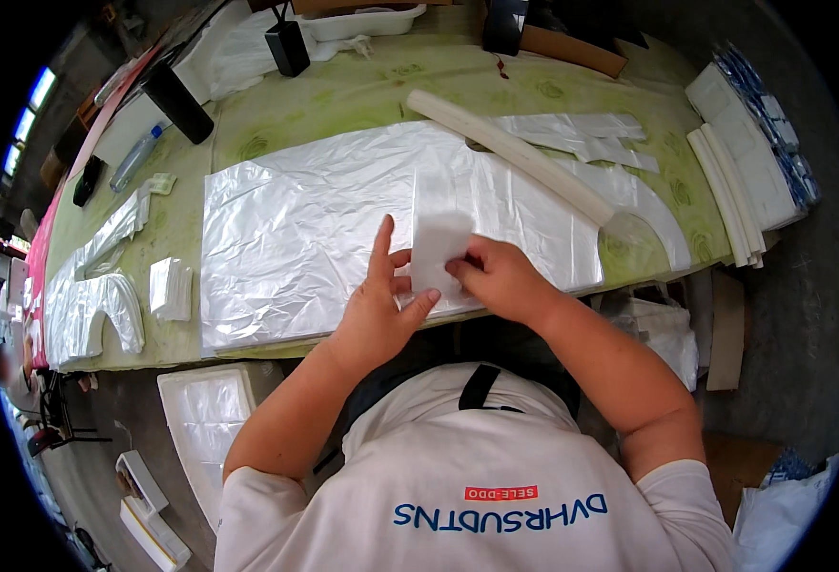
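A folded strip of thin whitish plastic film (441, 238) stands up in front of me, over the near part of a large shiny sheet of plastic film (296, 229). My right hand (501, 275) pinches the strip's right edge between thumb and fingers. On its left side is my left hand (377, 305), fingers spread and thumb apart, the fingertips close to the strip's edge. Whether they touch it I cannot tell. A long off-white rod or tube (515, 157) lies slantwise across the right part of the sheet.
Green patterned cloth (343, 105) covers the table. On the left lie curved film pieces (105, 305), a small folded stack (170, 289), a bottle (136, 157) and a black cylinder (178, 103). More pale rods (725, 195) rest at the right edge. A black box (287, 48) stands at the back.
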{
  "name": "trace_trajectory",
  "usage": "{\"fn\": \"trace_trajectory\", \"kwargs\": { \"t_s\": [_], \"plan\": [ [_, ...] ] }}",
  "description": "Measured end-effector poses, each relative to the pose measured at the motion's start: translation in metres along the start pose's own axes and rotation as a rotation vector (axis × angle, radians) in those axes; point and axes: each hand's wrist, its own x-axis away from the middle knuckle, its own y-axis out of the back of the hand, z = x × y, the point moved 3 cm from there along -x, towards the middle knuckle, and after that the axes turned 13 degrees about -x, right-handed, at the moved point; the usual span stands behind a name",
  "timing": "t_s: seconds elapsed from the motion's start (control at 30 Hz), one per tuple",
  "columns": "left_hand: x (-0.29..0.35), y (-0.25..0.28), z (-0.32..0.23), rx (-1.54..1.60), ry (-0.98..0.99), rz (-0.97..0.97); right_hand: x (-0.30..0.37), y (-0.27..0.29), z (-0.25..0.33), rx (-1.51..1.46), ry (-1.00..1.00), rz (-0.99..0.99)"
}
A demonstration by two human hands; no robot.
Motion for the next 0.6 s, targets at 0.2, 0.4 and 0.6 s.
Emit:
{"fn": "trace_trajectory", "kwargs": {
  "t_s": [0.2,0.4,0.6],
  "plan": [
    [-0.01,0.008,-0.003,-0.36,-0.113,-0.207,-0.029,0.001,0.002,0.239,-0.152,-0.016],
    [-0.028,-0.005,-0.001,-0.949,-0.45,-0.003,-0.036,-0.002,0.007,0.358,-0.149,-0.022],
    [-0.032,-0.009,0.003,-1.025,-0.416,0.109,-0.012,-0.002,-0.005,0.267,-0.091,-0.108]
  ]
}}
